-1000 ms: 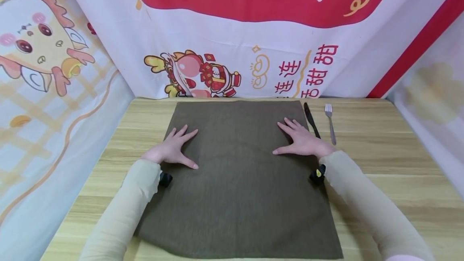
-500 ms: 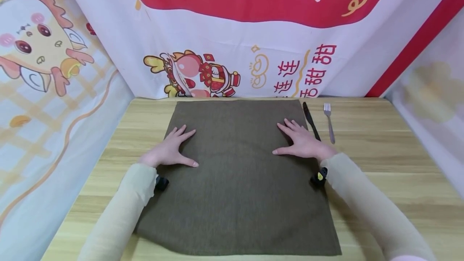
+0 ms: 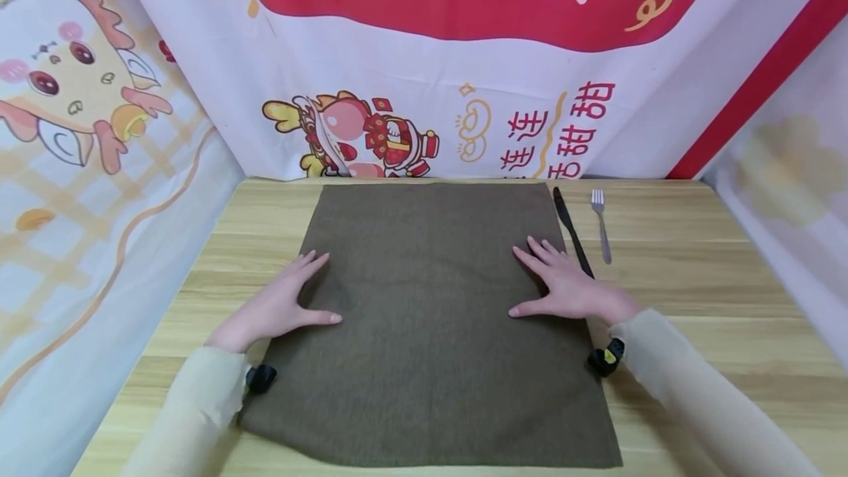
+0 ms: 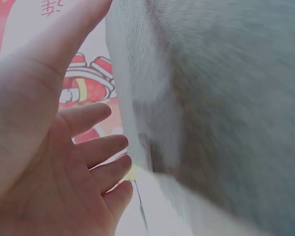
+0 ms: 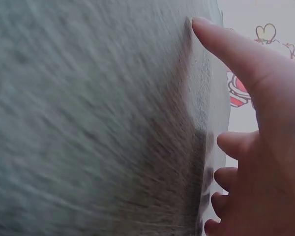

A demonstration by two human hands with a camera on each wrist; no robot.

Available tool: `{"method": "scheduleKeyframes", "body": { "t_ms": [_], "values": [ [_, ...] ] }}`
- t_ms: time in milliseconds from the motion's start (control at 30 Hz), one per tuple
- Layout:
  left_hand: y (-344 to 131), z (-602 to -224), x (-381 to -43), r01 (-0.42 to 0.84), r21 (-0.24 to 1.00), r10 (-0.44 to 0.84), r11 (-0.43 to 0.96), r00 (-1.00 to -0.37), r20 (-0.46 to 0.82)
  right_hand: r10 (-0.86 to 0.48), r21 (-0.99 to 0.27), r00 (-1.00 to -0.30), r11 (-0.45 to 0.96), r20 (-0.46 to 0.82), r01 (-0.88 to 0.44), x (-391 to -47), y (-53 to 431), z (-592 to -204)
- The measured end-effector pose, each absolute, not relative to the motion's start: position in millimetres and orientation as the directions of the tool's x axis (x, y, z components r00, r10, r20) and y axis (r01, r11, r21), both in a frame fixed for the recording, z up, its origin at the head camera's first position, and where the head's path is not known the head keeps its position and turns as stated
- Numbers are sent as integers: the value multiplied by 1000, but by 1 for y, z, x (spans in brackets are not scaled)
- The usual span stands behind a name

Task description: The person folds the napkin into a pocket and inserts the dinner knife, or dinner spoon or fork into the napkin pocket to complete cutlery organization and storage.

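A large dark brown cloth (image 3: 427,359) lies spread on the wooden table, mostly flat with faint creases. Over its left edge is my left hand (image 3: 278,308), fingers extended and thumb pointing inward. My right hand (image 3: 563,289) is held the same way over the right edge, its fingers spread. Neither hand grips the cloth. In the wrist views, the left fingers (image 4: 101,150) and the right thumb (image 5: 231,49) show close to the fabric; whether they touch it I cannot tell. A black knife (image 3: 568,223), its lower end hidden by my right hand, lies along the cloth's right edge.
A silver fork (image 3: 603,230) lies right of the knife. The wooden table (image 3: 702,293) shows on both sides of the cloth. Printed white and red fabric (image 3: 424,57) hangs behind it, and more printed fabric (image 3: 73,227) hangs along the left side.
Both hands have drawn back toward the near side of the table and outward, the left one farther. The cloth, knife and fork lie essentially as before.
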State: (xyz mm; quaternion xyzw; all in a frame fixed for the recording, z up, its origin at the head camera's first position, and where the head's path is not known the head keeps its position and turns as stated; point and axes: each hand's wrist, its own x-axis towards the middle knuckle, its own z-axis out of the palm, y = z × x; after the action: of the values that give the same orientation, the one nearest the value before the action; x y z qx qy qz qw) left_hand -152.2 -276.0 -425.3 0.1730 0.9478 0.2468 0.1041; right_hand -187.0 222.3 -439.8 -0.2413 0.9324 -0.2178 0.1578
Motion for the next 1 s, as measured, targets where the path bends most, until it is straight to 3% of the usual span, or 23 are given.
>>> {"method": "scheduleKeyframes", "body": {
  "t_ms": [367,633,767,900,1000],
  "values": [
    [-307,-417,-107,212,565,311,798,-947,-84,-534,-494,-821,780,-204,-384,-185,223,-442],
    [-310,-427,-73,295,567,421,769,-901,-102,-529,-485,-824,785,-202,-385,-183,224,-444],
    [-308,-426,-65,233,518,328,823,-940,-97,-535,-501,-823,774,-191,-387,-181,224,-443],
    [-309,-417,-63,67,473,193,878,-956,-223,-538,-507,-823,768,-180,-391,-181,224,-444],
    [-312,-411,-61,21,499,219,866,-914,-341,-530,-498,-827,777,-188,-385,-181,224,-443]
  ]
}}
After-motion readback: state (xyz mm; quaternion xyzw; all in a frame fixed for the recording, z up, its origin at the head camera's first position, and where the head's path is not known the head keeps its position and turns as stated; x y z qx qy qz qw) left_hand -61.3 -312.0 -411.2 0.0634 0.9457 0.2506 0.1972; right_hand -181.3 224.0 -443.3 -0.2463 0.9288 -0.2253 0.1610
